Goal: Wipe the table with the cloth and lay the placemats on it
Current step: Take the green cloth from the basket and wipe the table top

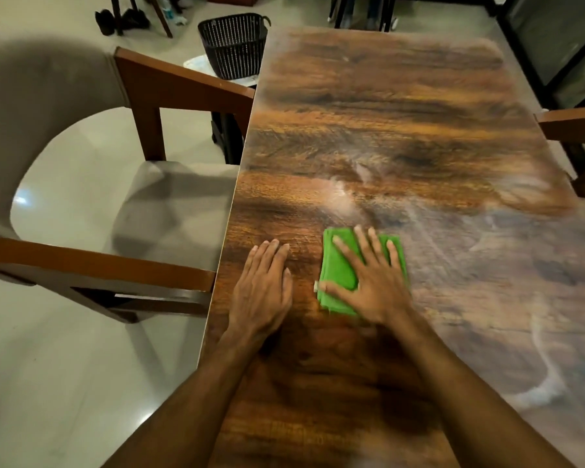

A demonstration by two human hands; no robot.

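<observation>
On the wooden tabletop [402, 113], toward six o'clock, the right hand [375, 288] lies flat with fingers spread on a folded green cloth [338, 265], its grip open. At nine o'clock from the cloth, just beside it, the left hand [262, 288] rests flat on the wood, its grip also open.

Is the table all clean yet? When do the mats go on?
Not yet. Pale streaks on the right side of the table suggest that part was already wiped. Right now the right hand presses the green cloth flat on the wood, and the left hand rests flat beside it. Laying the placemats is left; none are in view.
</observation>
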